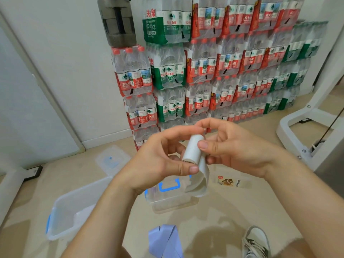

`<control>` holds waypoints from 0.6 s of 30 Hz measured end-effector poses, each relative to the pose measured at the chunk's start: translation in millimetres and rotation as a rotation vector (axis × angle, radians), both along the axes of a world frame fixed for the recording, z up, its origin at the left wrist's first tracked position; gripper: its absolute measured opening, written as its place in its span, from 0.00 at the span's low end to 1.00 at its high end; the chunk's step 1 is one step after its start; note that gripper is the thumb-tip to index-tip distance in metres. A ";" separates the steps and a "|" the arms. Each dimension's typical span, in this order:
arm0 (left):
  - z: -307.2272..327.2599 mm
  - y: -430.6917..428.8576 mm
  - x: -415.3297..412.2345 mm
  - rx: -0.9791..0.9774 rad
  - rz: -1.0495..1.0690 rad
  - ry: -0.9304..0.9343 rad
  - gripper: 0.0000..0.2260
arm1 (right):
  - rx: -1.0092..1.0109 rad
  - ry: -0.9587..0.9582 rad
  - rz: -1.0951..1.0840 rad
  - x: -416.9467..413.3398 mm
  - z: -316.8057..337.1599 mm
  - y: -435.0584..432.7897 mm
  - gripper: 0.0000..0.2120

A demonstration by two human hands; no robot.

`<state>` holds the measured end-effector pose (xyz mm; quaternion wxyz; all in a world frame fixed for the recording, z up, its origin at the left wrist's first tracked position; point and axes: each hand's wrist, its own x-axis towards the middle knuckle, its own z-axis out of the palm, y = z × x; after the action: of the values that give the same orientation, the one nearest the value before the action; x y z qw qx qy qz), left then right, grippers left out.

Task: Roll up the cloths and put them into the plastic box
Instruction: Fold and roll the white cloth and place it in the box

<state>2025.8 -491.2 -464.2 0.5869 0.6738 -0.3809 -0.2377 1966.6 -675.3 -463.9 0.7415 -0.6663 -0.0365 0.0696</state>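
we hold a smooth white cloth [192, 148], wound into a tight cylinder, in the air between both hands. our left hand [158, 155] pinches its lower end with thumb and fingers. our right hand [232, 151] grips the upper end, thumb pressed on the roll. a loose tail [202, 180] curls down from it. below, on the beige floor [232, 211], sits a small clear plastic box [167, 201] with a blue latch, with a larger clear box [70, 211] to its left and a folded lilac cloth [163, 241] nearer us. behind, the shrink-wrapped bottle packs [204, 71] have red and green labels reading "农夫山泉".
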 end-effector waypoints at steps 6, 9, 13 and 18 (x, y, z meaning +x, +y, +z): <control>1.1 2.5 -0.3 0.067 0.069 -0.091 0.30 | -0.036 0.086 0.045 0.2 -2.3 0.5 0.20; -0.9 1.2 -2.3 0.244 0.155 -0.286 0.31 | -0.216 0.097 -0.007 -0.3 -2.5 2.9 0.20; -0.3 1.3 0.3 0.350 0.208 -0.378 0.30 | -0.309 0.085 -0.118 1.4 -2.4 4.7 0.18; -2.1 0.3 0.5 0.362 0.183 -0.379 0.30 | -0.291 0.075 -0.171 3.6 -5.7 6.4 0.16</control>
<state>2026.3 -490.9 -466.3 0.3944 0.8317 -0.3727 -0.1174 1970.2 -668.9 -469.6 0.6414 -0.7642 0.0583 0.0354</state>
